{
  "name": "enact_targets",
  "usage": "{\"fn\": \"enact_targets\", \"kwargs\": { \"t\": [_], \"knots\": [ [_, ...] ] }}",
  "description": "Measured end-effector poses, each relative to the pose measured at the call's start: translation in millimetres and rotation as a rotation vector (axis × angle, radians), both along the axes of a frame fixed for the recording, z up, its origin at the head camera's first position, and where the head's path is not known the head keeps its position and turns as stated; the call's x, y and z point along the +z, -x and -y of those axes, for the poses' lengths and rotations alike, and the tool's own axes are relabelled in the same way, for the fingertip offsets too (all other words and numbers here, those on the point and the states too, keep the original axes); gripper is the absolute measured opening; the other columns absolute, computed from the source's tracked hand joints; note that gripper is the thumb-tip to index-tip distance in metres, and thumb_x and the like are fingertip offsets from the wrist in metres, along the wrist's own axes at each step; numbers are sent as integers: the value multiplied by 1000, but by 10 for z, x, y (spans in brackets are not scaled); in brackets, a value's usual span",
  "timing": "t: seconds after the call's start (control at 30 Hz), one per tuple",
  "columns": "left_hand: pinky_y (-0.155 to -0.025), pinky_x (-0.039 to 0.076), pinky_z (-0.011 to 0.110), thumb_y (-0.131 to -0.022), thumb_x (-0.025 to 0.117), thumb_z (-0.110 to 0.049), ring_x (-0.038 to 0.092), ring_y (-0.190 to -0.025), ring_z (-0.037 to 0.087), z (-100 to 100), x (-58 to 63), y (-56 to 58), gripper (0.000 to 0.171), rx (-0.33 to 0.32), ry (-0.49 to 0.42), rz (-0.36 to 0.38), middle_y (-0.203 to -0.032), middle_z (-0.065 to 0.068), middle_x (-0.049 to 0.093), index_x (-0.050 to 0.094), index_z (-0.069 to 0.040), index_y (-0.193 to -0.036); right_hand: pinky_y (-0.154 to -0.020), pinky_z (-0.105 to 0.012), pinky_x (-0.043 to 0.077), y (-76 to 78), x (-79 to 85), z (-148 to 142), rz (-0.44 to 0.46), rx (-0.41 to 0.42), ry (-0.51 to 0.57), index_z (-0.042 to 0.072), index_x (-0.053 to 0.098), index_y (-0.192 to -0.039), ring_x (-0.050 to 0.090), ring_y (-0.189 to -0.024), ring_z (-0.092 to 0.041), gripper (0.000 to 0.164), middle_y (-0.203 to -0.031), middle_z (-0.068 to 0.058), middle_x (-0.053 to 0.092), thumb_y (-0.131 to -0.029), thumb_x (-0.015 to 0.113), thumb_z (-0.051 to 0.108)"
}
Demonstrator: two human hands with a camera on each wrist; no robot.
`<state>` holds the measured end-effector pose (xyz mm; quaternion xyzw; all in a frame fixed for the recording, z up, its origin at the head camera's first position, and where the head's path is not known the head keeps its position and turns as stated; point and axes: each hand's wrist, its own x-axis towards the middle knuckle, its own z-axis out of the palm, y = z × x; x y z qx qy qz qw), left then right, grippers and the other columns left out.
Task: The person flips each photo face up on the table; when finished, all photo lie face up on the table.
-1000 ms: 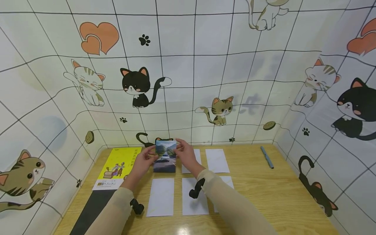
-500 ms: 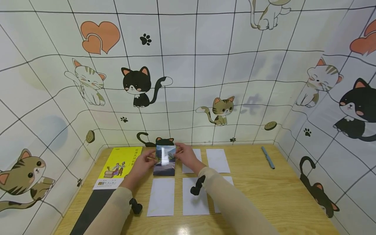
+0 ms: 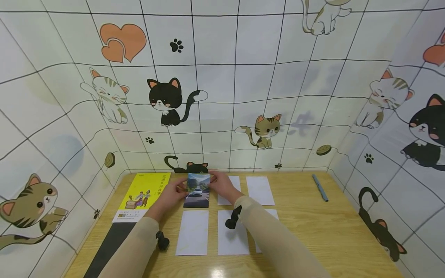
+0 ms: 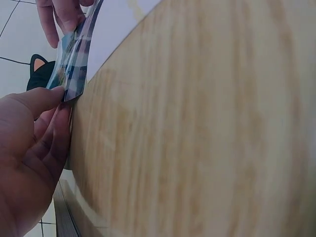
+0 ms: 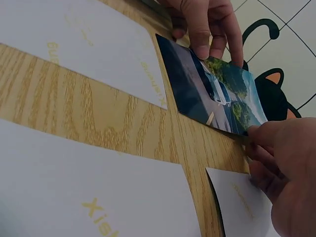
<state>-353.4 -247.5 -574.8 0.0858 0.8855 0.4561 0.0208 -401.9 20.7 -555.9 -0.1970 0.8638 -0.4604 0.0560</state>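
Observation:
A glossy photo print (image 3: pixel 197 192) of a car on a tree-lined road is held between both hands at the back of the table. My left hand (image 3: pixel 171 195) pinches its left edge, thumb on the printed face, as the left wrist view also shows. At the opposite edge my right hand (image 3: pixel 222 187) pinches it between thumb and fingers. In the right wrist view, the print's lower edge is close over the wood and its far end is raised. A white face-down print (image 3: pixel 192 233) lies just in front of it; another white print (image 3: pixel 228 193) is partly hidden behind my right hand.
More white face-down prints lie in two rows, including one front middle (image 3: pixel 233 241) and one back right (image 3: pixel 260 190). A yellow book (image 3: pixel 140 197) lies at left over a dark sheet (image 3: pixel 110 247). A blue pen (image 3: pixel 320 188) rests at right. Cat-printed cloth walls (image 3: pixel 222 96) border the table.
The photo print has come down slightly and nearer to the front row, both hands keeping their grip. Glare crossed its face half a second ago and is gone. The head view has shifted a little.

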Motion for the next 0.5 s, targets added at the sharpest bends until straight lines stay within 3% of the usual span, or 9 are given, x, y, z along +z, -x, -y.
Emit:
{"fn": "enact_targets", "kwargs": {
  "t": [0.2,0.5],
  "knots": [
    [-94,59,43,-101,78,-3,68,-102,24,-31,20,27,67,-10,62,-10,-121,10,72,52,-7,-164,-82,-37,58,86,-83,-38,-31,43,-69,-4,54,-159,71,-100,-23,62,-113,-14,75,-103,78,3],
    [-94,59,43,-101,79,-4,70,-104,23,-12,-39,61,67,-32,73,3,-119,10,71,53,-5,-163,-82,-36,57,143,-42,-43,-80,82,-197,-5,55,-158,67,-91,-15,64,-112,-11,76,-101,82,7]
  ]
}}
